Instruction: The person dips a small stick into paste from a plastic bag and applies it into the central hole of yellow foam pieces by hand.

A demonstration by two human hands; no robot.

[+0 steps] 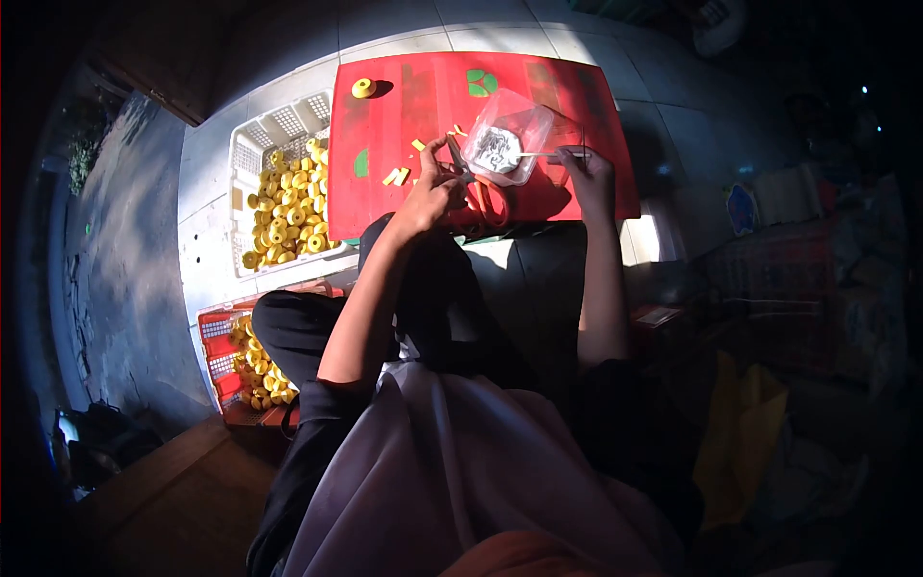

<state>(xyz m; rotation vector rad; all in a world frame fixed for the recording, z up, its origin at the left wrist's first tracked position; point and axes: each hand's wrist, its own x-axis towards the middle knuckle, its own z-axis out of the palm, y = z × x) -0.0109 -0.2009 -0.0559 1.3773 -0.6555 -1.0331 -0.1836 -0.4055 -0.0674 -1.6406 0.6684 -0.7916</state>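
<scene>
On the red table [385, 125] stands a clear plastic container [534, 125] with a silvery grey substance [497, 150] inside. My right hand [591, 173] pinches a thin pale stick [543, 154], whose far end reaches over the container. My left hand [435, 192] is at the container's left, by scissors with orange handles [490, 200]; its index finger and thumb look bent, and whether it holds anything is too small to tell. Small yellow pieces [395, 177] lie left of that hand. One round yellow piece [363, 88] with a hole sits near the table's far left corner.
A white basket [244, 159] full of round yellow pieces [288, 207] stands left of the table. Nearer my legs is a red basket [215, 327] with more of them. A yellow bag [740, 433] lies at the lower right. Wooden furniture [183, 490] borders the lower left.
</scene>
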